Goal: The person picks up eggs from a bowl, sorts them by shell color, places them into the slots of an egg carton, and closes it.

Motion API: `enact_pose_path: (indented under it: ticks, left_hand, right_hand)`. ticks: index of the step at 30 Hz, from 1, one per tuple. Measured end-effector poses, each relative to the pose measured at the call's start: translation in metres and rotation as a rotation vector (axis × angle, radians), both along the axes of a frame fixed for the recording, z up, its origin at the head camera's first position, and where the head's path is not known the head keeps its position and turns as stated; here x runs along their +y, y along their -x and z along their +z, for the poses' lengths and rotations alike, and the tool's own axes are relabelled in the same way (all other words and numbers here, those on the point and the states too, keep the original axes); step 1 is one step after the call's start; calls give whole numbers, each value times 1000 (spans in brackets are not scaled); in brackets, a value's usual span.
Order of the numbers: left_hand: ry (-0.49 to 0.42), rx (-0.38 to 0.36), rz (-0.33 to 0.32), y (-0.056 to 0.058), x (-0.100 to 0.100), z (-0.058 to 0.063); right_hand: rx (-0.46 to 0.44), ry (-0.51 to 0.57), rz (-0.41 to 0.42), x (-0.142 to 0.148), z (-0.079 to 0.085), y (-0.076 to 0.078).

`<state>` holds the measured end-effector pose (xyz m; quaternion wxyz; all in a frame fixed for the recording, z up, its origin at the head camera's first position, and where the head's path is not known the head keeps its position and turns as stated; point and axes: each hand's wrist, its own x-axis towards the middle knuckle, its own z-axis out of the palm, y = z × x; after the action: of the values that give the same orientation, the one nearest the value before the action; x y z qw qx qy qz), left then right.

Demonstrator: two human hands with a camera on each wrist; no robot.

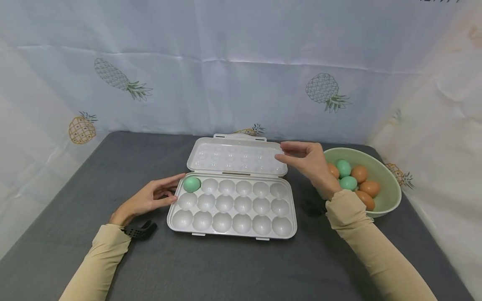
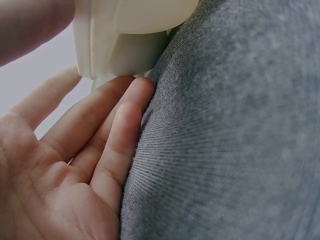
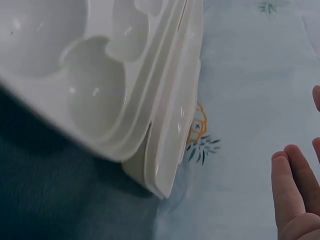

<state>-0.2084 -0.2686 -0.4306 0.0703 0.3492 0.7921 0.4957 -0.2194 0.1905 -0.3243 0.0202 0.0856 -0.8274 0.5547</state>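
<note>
A white plastic egg box (image 1: 233, 232) lies with its lid (image 1: 237, 155) folded back behind it. One green egg (image 1: 191, 184) sits in the back left cup; the other cups hold nothing. My left hand (image 1: 147, 198) touches the tray's left edge with thumb and fingertips; in the left wrist view, its extended fingers (image 2: 107, 115) meet the tray's side. Above the lid's right end hovers my right hand (image 1: 308, 165), its thumb and fingers apart with nothing between them. From the right wrist, that hand's fingers (image 3: 287, 187) appear at the lower right, apart from the box.
Right of the box stands a pale green bowl (image 1: 389, 196), partly behind my right wrist, with several brown and green eggs in it. A dark grey cloth (image 1: 233, 267) covers the table. Pineapple-print curtain (image 1: 226, 92) hangs behind and at both sides.
</note>
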Motion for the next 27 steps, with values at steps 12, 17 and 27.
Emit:
enact_pose_path:
  ticks: [12, 17, 27]
  left_hand:
    - [-3, -6, -5, 0, 0, 0]
    - [10, 0, 1, 0, -1, 0]
    - [33, -7, 22, 1, -3, 0]
  right_hand:
    - [-56, -26, -65, 56, -2, -21]
    - [-47, -47, -58, 73, -6, -28]
    - [-69, -70, -104, 103, -14, -43]
